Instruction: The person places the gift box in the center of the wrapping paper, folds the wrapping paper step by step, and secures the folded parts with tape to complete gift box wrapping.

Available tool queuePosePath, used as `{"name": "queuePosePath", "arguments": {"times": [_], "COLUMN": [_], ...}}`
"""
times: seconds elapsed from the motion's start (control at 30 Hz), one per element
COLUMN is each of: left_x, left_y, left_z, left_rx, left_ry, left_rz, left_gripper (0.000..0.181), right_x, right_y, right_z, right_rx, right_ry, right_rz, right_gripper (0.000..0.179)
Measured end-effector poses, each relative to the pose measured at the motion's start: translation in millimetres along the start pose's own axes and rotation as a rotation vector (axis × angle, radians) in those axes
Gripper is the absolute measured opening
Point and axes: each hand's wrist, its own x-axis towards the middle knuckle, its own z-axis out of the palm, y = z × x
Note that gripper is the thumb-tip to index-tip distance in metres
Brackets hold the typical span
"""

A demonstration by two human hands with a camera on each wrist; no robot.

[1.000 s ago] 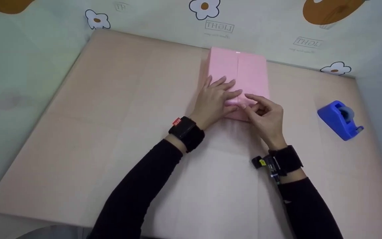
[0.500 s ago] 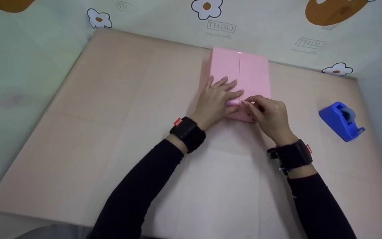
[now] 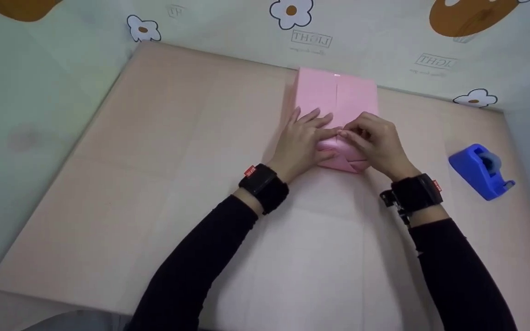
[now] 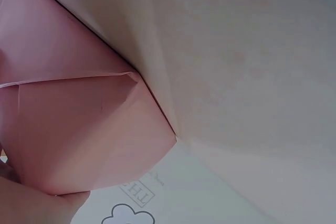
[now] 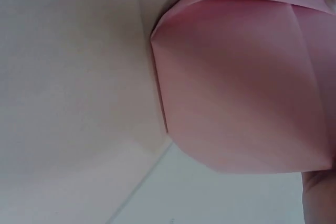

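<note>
A parcel in pink wrapping paper (image 3: 357, 94) lies at the back of the table, a seam running lengthwise down its top. My left hand (image 3: 295, 145) rests spread on its left side, with the index fingertip at the seam. At that same spot my right hand (image 3: 382, 145) has its thumb and index finger together, pinching at the paper; whether something small is between them I cannot tell. The parcel's near end, with its folded paper (image 4: 68, 129), fills much of the left wrist view. The right wrist view shows the loose, bulging end flap (image 5: 247, 87).
A blue tape dispenser (image 3: 476, 172) with a roll in it stands to the right of the parcel. The table (image 3: 154, 184) has a pale pink cover, and a wall (image 3: 228, 32) with flower prints rises directly behind it.
My right hand has moved from the parcel's near end up onto the top seam, beside my left index finger. The folded near end now shows more. My left hand has stayed in place.
</note>
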Motion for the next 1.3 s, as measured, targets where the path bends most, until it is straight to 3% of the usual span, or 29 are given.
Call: {"name": "queuePosePath", "arguments": {"times": [0.23,0.5,0.77,0.83,0.93,1.07,1.17,1.3], "left_x": [0.5,-1.8,-2.8,-2.4,-2.1,-1.5,-1.5,-3.7], "left_y": [3.0,0.1,-1.4,-0.8,0.6,2.3,2.0,-1.7], "left_z": [-2.3,-1.8,1.7,2.1,1.6,0.1,0.0,0.0], "left_rx": [-0.03,-0.005,0.047,0.049,0.045,0.05,0.072,0.115], "left_ry": [0.007,-0.024,-0.031,-0.033,-0.043,-0.037,-0.022,-0.032], "left_rz": [-0.012,-0.013,0.004,0.0,-0.006,0.005,0.018,0.033], "left_gripper": [0.056,0.072,0.073,0.073,0.072,0.07,0.071,0.075], "right_x": [2.5,-3.2,-6.4,-9.2,-17.8,-30.2,-35.7,-40.6], "right_y": [2,2,-1,-2,-2,-3,-3,-3], "right_z": [1,8,12,11,9,7,7,9], "right_rx": [0.022,0.003,0.071,0.102,0.091,-0.091,-0.218,-0.295], "right_ry": [-0.037,0.072,0.203,0.237,0.218,0.101,0.022,-0.081], "right_rz": [0.07,0.069,0.264,0.222,0.072,-0.093,-0.144,-0.146], "right_gripper": [0.012,0.02,0.018,0.018,0.016,0.02,0.029,0.042]}}
